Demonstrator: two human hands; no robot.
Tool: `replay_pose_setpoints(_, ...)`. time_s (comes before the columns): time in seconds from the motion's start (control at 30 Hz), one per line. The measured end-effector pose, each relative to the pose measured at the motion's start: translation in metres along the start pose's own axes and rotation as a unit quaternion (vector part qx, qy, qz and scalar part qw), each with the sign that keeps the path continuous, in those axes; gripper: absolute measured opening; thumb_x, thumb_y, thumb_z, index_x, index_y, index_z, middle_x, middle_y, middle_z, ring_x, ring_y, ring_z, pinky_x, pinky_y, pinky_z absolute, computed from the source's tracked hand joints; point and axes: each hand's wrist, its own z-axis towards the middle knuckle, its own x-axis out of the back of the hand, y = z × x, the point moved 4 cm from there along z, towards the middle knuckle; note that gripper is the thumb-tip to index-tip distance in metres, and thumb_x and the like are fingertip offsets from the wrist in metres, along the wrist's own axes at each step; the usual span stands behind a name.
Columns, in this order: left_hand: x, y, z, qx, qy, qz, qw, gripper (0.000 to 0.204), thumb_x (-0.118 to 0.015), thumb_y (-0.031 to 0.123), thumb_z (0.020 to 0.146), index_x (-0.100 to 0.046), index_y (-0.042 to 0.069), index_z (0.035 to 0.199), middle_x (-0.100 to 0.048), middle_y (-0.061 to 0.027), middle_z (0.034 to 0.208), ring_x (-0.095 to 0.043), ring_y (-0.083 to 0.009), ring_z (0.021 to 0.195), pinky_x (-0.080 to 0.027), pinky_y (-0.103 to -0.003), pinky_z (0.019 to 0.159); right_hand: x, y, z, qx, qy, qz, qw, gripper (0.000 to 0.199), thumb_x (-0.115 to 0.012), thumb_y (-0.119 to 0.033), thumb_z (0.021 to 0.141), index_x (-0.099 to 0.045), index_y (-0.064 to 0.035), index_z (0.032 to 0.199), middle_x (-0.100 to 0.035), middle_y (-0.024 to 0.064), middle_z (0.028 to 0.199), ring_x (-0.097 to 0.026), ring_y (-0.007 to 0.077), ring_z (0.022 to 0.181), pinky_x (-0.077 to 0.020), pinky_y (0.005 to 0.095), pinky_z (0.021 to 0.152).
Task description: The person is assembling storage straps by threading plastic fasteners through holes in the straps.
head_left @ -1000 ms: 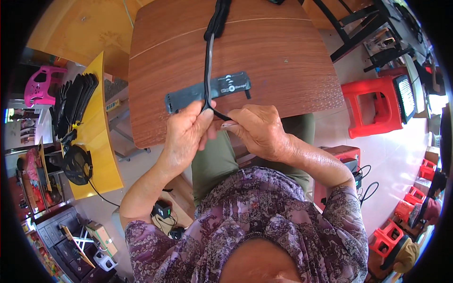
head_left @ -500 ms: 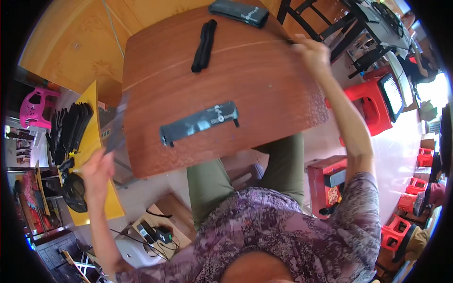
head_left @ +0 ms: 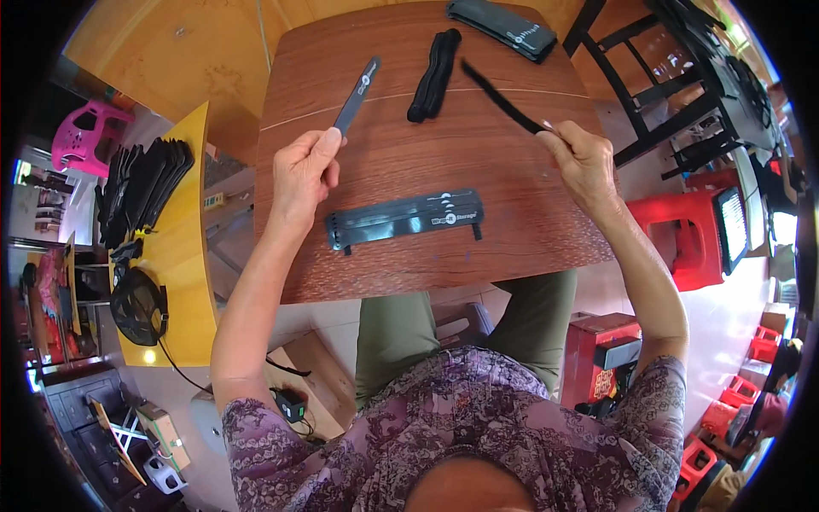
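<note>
Above the left part of the brown wooden table [head_left: 529,247], my left hand [head_left: 309,171] pinches one end of a flat grey strip [head_left: 353,98] with a pale print, which points away from me. My right hand [head_left: 584,162] grips the near end of a narrow black strap [head_left: 503,101]; its free end reaches toward the table's middle. Between the two lies a small bundle of black straps [head_left: 435,77]. Nearer to me rests a stack of grey printed strips [head_left: 405,218], with short black tabs sticking out below. A second grey stack [head_left: 503,27] lies at the far right edge.
To the left, a yellow board [head_left: 183,264] carries a pile of black straps [head_left: 141,183] and a small black fan [head_left: 138,307]. On the right stand a red stool [head_left: 682,235] and a dark chair frame [head_left: 631,85]. A red box [head_left: 597,341] sits beside my leg.
My left hand has swung from beside the table to above it with the grey strip. My right hand has come nearer to me, its black strap now showing plainly. The view has shifted.
</note>
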Motion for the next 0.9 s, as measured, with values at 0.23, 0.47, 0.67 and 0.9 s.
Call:
replay_pose_setpoints(0.23,0.009,-0.023,0.010,0.083,0.037,-0.159,0.983,0.026,-0.051,0.018,0.086,-0.060,-0.004,0.095,-0.053,-0.0060,0.060,-0.041,-0.0108,0.042,-0.033,-0.025,0.038,-0.034,0.009,0.000,0.014,0.009,-0.153,0.988,0.020,-0.063,-0.024,0.081,-0.061,-0.0052,0.077,-0.056,0.0149,0.058,-0.056,0.0304,0.052,-0.0426,0.0385,0.048)
replay_pose_setpoints(0.47,0.001,-0.028,0.002,0.111,-0.044,-0.246,0.962,0.022,-0.054,0.011,0.087,-0.058,-0.006,0.100,-0.062,-0.0138,0.082,-0.062,-0.0201,0.067,-0.050,-0.032,0.057,-0.053,-0.015,0.006,0.035,-0.073,-0.194,0.978,0.031,-0.053,-0.036,0.086,-0.056,-0.0065,0.077,-0.057,0.0153,0.058,-0.059,0.0322,0.054,-0.0461,0.0399,0.048)
replay_pose_setpoints(0.67,-0.020,-0.009,-0.029,0.083,-0.055,-0.295,0.950,0.016,-0.054,0.010,0.087,-0.055,-0.003,0.096,-0.064,-0.0186,0.087,-0.064,-0.0227,0.072,-0.053,-0.032,0.060,-0.029,-0.055,-0.003,0.064,0.021,-0.125,0.990,0.022,-0.058,-0.029,0.083,-0.058,-0.0069,0.084,-0.060,0.0139,0.068,-0.060,0.0311,0.064,-0.0481,0.0382,0.055)
replay_pose_setpoints(0.9,-0.046,0.006,-0.066,0.028,-0.067,-0.260,0.963,0.013,-0.054,0.008,0.087,-0.054,-0.004,0.091,-0.064,-0.0202,0.087,-0.057,-0.0141,0.056,-0.047,-0.021,0.050,-0.034,-0.128,-0.038,0.120,0.014,0.168,0.978,0.025,-0.065,-0.009,0.072,-0.059,-0.0017,0.096,-0.058,0.0111,0.071,-0.058,0.0268,0.060,-0.0470,0.0351,0.052)
